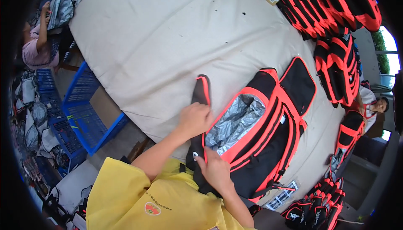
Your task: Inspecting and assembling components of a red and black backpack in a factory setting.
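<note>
A black bag (262, 158) with bright red-orange trim lies tilted on the pale covered table, its opening showing a crinkled silver foil lining (237, 121). Along the near left side of the opening runs a narrow black flap (200, 90) edged in red, its tip pointing away from me. My left hand (196, 118) is closed around the middle of this flap. Lower down, my right hand (216, 170) grips the bag's red-trimmed edge at the near corner of the opening, thumb lying toward the flap. A black panel (299, 87) extends from the bag's far side.
Stacks of similar black and red bags (323, 3) line the table's right side, with more bags (315, 209) at lower right. Blue plastic crates (90, 112) stand on the left beside piled silver material (37, 121). One person (40, 49) works at far left, another (368, 106) at right.
</note>
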The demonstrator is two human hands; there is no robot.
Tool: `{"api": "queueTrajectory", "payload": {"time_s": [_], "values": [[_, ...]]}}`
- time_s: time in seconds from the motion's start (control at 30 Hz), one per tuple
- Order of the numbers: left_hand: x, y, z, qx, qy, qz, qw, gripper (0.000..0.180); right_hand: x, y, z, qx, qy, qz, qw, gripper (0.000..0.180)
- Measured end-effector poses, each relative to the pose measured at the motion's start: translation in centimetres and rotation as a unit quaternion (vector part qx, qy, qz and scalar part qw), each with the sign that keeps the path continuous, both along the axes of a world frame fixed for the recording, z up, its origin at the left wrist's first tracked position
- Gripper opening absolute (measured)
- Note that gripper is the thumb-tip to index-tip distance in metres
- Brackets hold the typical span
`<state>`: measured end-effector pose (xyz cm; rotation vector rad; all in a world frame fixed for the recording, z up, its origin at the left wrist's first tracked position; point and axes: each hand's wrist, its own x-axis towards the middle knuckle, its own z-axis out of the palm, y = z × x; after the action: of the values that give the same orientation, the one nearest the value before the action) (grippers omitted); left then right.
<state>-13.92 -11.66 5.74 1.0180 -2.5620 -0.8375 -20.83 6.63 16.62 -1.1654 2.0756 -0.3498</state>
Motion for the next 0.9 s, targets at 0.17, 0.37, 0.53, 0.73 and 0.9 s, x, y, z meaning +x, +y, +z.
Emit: {"api": "queueTrajectory", "payload": {"time_s": [0.17,0.37,0.53,0.73,0.9], "values": [[10.6,0.6,-3.7,0.136,0.198,0.241,0.94,0.034,1.4,0.6,-0.7,-0.094,0.009,0.04,0.995,0.032],[13.8,2.7,-5.0,0.317,0.046,0.25,0.914,0.05,1.0,1.2,-1.0,-0.105,-0.007,0.064,0.992,0.028],[13.3,2.6,-5.2,0.359,0.074,0.249,0.896,0.052,0.6,1.0,-0.6,-0.105,-0.007,0.063,0.992,0.028],[14.0,1.5,-4.8,0.365,0.019,0.259,0.894,0.05,-3.5,3.3,0.9,-0.118,0.006,-0.098,0.988,0.024],[13.2,0.8,-2.5,0.371,0.062,0.264,0.888,0.048,-7.9,8.9,0.6,-0.115,0.127,-0.234,0.957,0.024]]}}
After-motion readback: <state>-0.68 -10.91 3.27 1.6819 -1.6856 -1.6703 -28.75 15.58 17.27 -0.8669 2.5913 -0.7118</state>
